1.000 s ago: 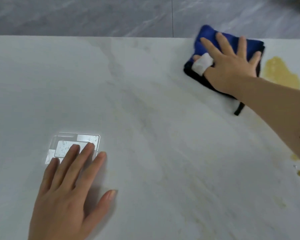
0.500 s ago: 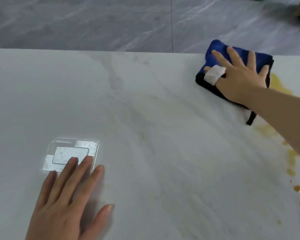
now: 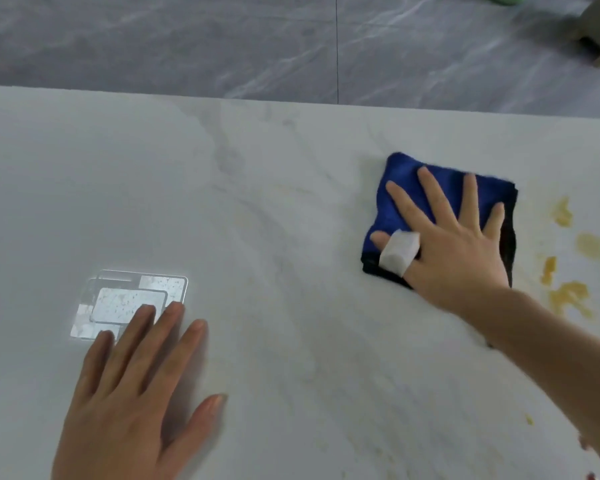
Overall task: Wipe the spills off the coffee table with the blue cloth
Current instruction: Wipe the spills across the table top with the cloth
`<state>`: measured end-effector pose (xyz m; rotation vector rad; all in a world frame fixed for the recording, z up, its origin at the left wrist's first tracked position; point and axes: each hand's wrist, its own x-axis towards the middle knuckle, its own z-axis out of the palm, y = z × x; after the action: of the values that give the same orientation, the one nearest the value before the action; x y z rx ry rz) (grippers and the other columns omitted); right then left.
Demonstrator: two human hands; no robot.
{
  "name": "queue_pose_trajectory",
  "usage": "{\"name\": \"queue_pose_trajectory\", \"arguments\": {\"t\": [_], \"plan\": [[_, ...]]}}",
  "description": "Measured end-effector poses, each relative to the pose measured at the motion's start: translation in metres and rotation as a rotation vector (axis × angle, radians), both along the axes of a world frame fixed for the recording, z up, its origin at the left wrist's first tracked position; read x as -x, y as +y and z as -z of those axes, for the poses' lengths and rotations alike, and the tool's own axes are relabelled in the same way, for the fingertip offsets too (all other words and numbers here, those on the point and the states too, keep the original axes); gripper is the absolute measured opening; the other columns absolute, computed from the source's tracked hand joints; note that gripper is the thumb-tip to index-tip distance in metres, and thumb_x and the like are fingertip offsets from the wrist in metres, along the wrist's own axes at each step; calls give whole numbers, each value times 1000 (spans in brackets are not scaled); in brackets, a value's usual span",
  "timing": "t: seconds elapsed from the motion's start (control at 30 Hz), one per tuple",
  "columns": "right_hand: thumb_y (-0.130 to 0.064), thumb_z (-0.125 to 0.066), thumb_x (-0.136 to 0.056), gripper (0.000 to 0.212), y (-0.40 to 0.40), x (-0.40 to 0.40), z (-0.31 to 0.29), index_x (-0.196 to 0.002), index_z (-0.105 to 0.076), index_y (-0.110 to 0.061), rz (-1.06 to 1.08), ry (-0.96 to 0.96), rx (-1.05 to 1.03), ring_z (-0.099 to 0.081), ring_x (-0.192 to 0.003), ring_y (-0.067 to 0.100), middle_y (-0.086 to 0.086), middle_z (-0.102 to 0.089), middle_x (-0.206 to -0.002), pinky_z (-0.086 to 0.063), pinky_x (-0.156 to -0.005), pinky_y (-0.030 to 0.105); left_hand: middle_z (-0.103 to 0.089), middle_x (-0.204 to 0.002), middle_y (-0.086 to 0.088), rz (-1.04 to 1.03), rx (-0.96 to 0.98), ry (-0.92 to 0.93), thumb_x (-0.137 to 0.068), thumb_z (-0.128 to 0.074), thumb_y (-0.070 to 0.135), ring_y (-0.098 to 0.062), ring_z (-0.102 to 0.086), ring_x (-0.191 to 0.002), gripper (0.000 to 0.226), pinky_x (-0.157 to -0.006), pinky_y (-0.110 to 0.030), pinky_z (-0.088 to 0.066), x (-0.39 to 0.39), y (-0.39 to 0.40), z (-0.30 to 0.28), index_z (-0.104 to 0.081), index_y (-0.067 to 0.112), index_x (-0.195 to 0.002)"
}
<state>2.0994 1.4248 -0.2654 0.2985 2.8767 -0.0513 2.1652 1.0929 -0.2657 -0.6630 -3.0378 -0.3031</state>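
Fingers (image 3: 430,199) of one right hand (image 3: 454,251) on one blue cloth (image 3: 413,174)

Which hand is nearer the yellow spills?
Right. The right hand presses flat on the blue cloth, just left of the yellow spills. The left hand rests on the table's near left, far from them.
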Motion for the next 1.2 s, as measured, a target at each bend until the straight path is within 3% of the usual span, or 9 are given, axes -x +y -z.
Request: {"name": "queue_pose_trajectory", "arguments": {"t": [0.17, 0.3, 0.5, 0.7, 0.83, 1.0, 1.07, 1.2], "plan": [[-81, -8, -77, 72, 50, 44, -6, -141, 6, -52, 155, -4, 80, 16, -142, 33, -14, 11, -157, 5, -110, 64, -44, -142, -8, 2, 29, 2, -88, -29, 62, -27, -34, -133, 68, -106, -52, -25, 0, -3, 2, -49, 14, -132], [-77, -7, -77, 73, 52, 2, -12, -143, 6, -49, 264, -33, 91, 17, -142, 34, -11, 13, -157, 5, -111, 63, -41, -144, -7, -4, 14, -22, -89, -28, 62, -26, -32, -135, 67, -110, -49, -21, -1, -2, 1, -46, 16, -134], [-81, 5, -70, 75, -31, -74, -8, -134, 24, -47, -18, -51, 37, 15, -140, 42, -10, 22, -152, -1, -108, 66, -37, -147, -3, -35, 22, -102, -89, -23, 65, -23, -28, -138, 70, -114, -44, -14, -3, -2, -4, -43, 18, -137], [-80, -4, -75, 73, -23, -36, 0, -142, 3, -50, -36, 55, 44, 14, -142, 38, -10, 7, -158, 3, -107, 67, -36, -149, -4, -19, 72, -108, -89, -22, 64, -24, -24, -140, 69, -113, -41, -12, -4, -4, 1, -41, 20, -138], [-74, -14, -84, 65, 19, -17, 0, -142, 4, -51, 85, 52, 44, 14, -142, 35, -13, 8, -157, 4, -108, 66, -35, -149, -6, -20, 92, -101, -89, -22, 64, -24, -23, -140, 68, -113, -42, -12, -1, -5, 0, -37, 21, -140], [-76, -11, -79, 72, 31, -60, -10, -144, 1, -49, 282, 16, 83, 14, -142, 36, -11, 10, -157, 5, -109, 66, -32, -150, -1, -51, 53, -138, -88, -20, 65, -21, -22, -141, 71, -115, -39, -9, -1, -2, -6, -41, 20, -139], [-73, -13, -78, 73, 8, -87, -13, -145, -1, -47, 215, 11, 73, 12, -142, 40, -6, 8, -158, 0, -108, 67, -33, -149, -2, -42, 50, -146, -89, -20, 64, -22, -24, -140, 71, -114, -40, -10, -1, -1, -7, -44, 18, -138], [-70, -21, -81, 73, -44, -112, -10, -146, -18, -37, -53, 7, 47, -6, -138, 52, 5, -15, -157, -11, -101, 74, -35, -149, -2, -42, 60, -162, -89, -19, 65, -23, -24, -140, 72, -114, -41, -11, -2, 1, -5, -45, 18, -137]]}}
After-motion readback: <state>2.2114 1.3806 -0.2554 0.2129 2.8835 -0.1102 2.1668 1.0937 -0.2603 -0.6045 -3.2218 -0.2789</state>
